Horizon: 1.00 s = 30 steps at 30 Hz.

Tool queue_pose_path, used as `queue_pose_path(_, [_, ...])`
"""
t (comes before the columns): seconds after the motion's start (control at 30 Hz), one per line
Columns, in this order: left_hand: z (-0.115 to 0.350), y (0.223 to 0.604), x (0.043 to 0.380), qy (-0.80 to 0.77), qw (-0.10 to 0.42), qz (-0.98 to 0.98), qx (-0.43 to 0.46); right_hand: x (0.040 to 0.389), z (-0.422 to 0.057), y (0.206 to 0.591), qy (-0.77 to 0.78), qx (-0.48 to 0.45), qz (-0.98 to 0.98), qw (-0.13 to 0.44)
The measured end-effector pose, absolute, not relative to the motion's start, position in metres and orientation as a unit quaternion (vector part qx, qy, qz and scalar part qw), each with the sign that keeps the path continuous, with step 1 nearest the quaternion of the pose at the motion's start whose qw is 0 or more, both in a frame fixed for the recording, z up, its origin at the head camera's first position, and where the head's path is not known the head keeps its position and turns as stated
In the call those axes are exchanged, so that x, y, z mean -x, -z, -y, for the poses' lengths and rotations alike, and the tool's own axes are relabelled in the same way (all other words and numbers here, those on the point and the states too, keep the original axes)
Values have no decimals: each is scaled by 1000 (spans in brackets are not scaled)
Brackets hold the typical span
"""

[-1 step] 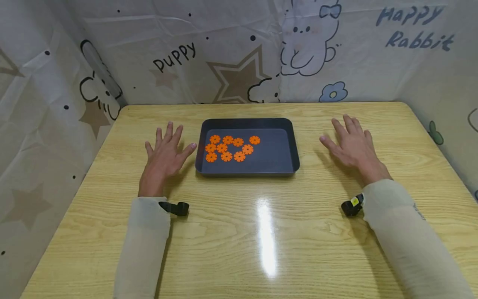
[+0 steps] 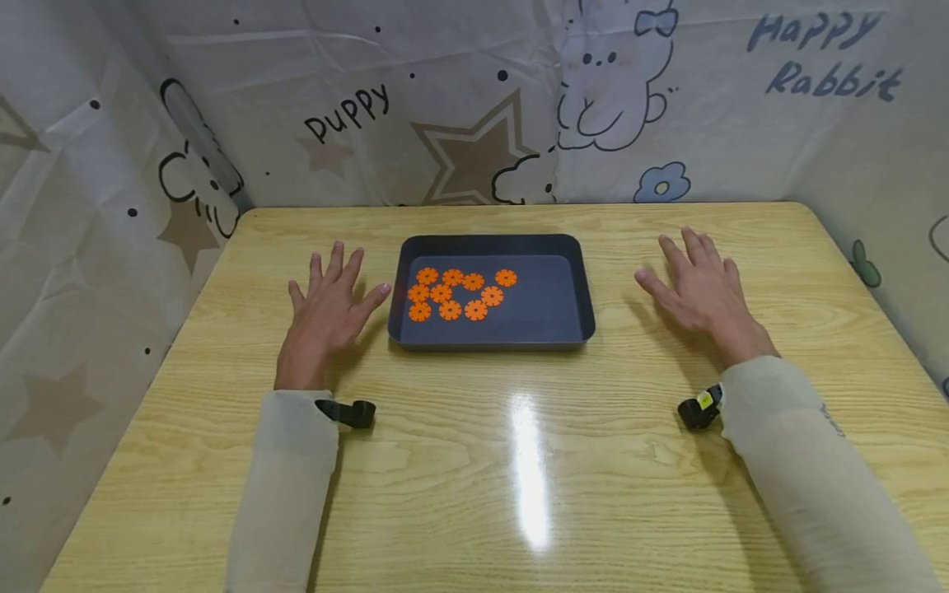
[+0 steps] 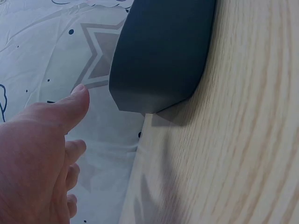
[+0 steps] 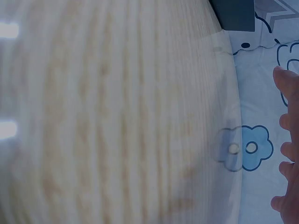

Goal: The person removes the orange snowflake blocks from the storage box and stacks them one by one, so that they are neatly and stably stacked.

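Everything keeps its place from the earlier head view: both hands, the tray and the discs lie just as they did. One person reaches forward with two bare hands over a pale wooden table (image 2: 445, 461). Between the hands, near the table's far edge, sits a dark grey rectangular tray (image 2: 544, 317) with low walls and rounded corners.

Ten orange discs (image 2: 449, 310), round with notched edges, lie flat on the tray's floor. They gather in the left and middle parts, in three loose rows; one disc (image 2: 506, 278) sits farther right than the rest, at the back.

At the tray's left, the left hand (image 2: 326, 317) spreads its fingers forward, thumb pointing toward the tray. The left wrist view shows a gap between thumb tip and tray, so the two are just beside each other and apart. Well apart from the tray's other end, the right hand (image 2: 700, 288) also has its fingers extended and spread, thumb angled inward. Shadows of both hands fall on the wood.

Each arm wears a light sleeve (image 2: 285, 494) and a small black wrist camera (image 2: 359, 414). Behind hangs a pale cloth (image 2: 460, 49) printed with stars, cartoon animals, "Puppy" and "Happy Rabbit".
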<state>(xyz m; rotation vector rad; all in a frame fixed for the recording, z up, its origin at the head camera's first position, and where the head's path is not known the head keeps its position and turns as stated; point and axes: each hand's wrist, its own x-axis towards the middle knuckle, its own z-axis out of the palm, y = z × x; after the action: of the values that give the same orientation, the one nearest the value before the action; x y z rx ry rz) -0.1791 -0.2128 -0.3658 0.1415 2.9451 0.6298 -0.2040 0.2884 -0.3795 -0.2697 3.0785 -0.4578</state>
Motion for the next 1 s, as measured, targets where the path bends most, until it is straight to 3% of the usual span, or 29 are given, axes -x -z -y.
queue_pose_path(1.0, [212, 363, 177, -274, 74, -956, -77, 206, -282, 368, 183, 119, -976, -8])
